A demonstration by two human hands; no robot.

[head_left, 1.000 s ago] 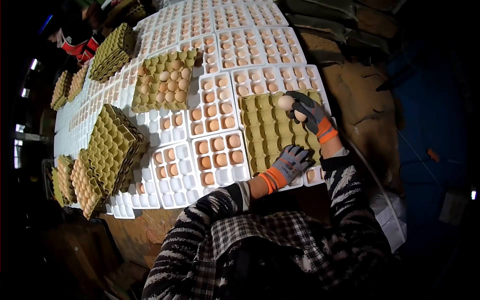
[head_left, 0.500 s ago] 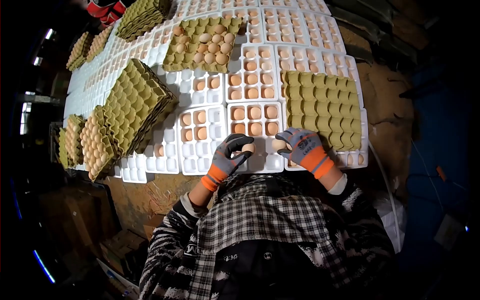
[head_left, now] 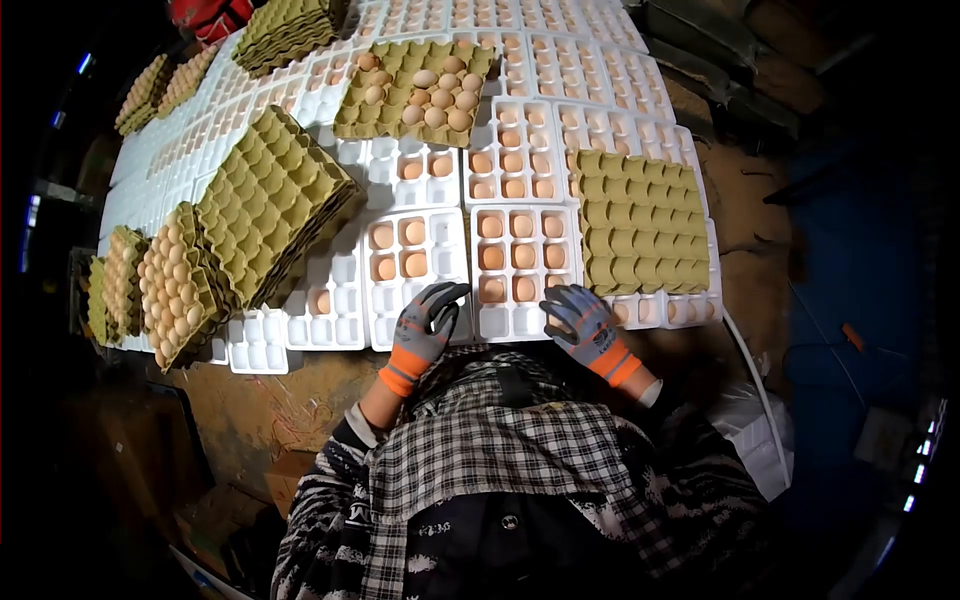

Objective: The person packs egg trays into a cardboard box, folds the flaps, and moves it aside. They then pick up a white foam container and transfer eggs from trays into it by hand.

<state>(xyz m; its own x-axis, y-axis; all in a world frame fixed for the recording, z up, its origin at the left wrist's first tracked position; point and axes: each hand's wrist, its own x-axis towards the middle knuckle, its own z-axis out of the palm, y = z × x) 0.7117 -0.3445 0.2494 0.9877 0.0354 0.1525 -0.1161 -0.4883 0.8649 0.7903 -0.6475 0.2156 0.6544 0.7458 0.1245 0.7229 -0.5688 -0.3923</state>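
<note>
My left hand (head_left: 424, 322), in a grey glove with an orange cuff, rests with its fingers apart on the near edge of a white plastic egg tray (head_left: 388, 322) that holds a few brown eggs. My right hand (head_left: 583, 322), gloved the same way, lies with spread fingers at the near right corner of the neighbouring white tray (head_left: 512, 324). That tray holds three rows of brown eggs (head_left: 522, 255), and its nearest row of cells is bare. Neither hand holds anything.
An empty cardboard egg tray (head_left: 645, 222) lies right of my hands. A partly filled cardboard tray (head_left: 418, 82) sits further back. A tilted stack of cardboard trays (head_left: 268, 200) and stacks full of eggs (head_left: 172, 288) stand at the left. Another person's red sleeve (head_left: 205, 12) shows at the top.
Earlier each hand carried an egg from the right toward the near white tray. Now the eggs sit in the tray and both hands are empty at its near edge.
</note>
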